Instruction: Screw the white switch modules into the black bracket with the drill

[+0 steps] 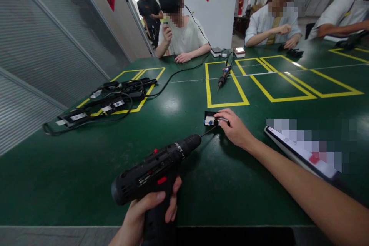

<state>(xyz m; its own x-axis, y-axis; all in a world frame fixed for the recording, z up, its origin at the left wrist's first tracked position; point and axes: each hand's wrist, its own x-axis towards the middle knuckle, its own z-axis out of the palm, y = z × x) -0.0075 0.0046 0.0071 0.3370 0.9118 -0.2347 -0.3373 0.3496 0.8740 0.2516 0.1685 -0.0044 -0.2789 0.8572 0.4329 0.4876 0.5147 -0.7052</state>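
Note:
My left hand (150, 207) is wrapped round the grip of a black cordless drill (158, 165) with red buttons. The drill's long thin bit (208, 131) points forward and to the right, its tip close to a small black part (211, 119) with a white and blue label. Whether the tip touches that part I cannot tell. My right hand (233, 127) grips the part from its right side, thumb and fingers closed round its end, low at the green tabletop. The fingers hide the part's right end.
Black strip-like parts with cables (115, 100) lie at the left. A soldering-iron-like tool (224, 77) rests inside a yellow taped frame (227, 104). On the right is a tablet-like device (300, 153). Co-workers sit across the green table (72, 177); one person stands behind.

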